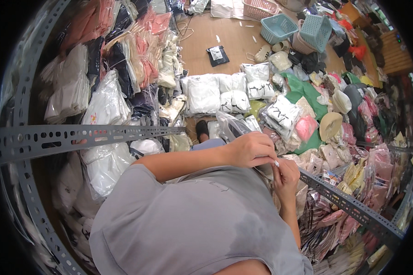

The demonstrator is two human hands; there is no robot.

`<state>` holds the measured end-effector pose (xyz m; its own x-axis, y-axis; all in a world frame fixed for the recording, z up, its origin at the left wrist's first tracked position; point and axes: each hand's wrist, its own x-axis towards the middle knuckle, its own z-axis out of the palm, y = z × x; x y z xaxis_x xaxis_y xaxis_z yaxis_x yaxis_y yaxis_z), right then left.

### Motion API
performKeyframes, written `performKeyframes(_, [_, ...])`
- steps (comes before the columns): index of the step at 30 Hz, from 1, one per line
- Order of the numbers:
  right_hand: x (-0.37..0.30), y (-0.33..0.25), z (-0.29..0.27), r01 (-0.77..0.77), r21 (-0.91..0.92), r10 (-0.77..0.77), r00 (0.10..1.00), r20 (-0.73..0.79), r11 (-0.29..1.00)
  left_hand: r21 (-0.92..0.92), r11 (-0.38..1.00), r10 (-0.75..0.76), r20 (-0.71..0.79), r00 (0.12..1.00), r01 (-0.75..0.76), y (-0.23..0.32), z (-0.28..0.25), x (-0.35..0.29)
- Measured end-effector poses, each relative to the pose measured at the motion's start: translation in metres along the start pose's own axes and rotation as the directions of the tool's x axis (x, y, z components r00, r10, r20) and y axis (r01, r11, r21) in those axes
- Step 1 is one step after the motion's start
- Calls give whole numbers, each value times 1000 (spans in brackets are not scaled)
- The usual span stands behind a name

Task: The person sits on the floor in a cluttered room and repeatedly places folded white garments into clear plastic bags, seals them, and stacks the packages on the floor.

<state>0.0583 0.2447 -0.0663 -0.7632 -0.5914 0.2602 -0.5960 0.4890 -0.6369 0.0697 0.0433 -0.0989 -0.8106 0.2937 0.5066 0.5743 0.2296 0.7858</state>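
Observation:
My left hand (253, 149) and my right hand (287, 176) meet in front of my chest, fingers bent into a pinch. A tiny white bit (276, 163) shows between their fingertips; it is too small to name. Just beyond my left hand is a clear plastic bag (228, 123) with something greyish in it, partly hidden behind that hand. I cannot tell whether either hand holds the bag. Past it, white garments in clear bags (203, 94) lie in stacks on the floor, some with black print.
Metal shelf bars run at left (73, 140) and right (348, 199). Bagged clothes fill the left shelves (108, 103). A loose heap with green cloth (309, 94) and a cream hat (330, 126) lies right. Plastic baskets (280, 28) and a dark package (217, 56) are farther off.

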Motion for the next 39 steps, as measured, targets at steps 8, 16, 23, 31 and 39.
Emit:
performKeyframes(8, [4,-2,-2,35,15,-34,999,-26,999,115,993,-6,3,1000,6,-8,-12,-8])
performKeyframes(16, [2,2,-2,79,15,-78,996,-36,997,22,1000,-7,14,1000,7,1,-12,2])
performKeyframes(23, [-2,3,-2,100,0,-99,994,-55,995,76,996,35,71,997,-40,14,-6,14])
performKeyframes(31, [-8,5,-2,124,2,-124,990,-74,992,149,988,32,121,992,-50,12,-9,13])
performKeyframes(39, [-9,7,-9,87,22,-84,989,-121,996,205,979,4,98,995,-24,2,-20,10])
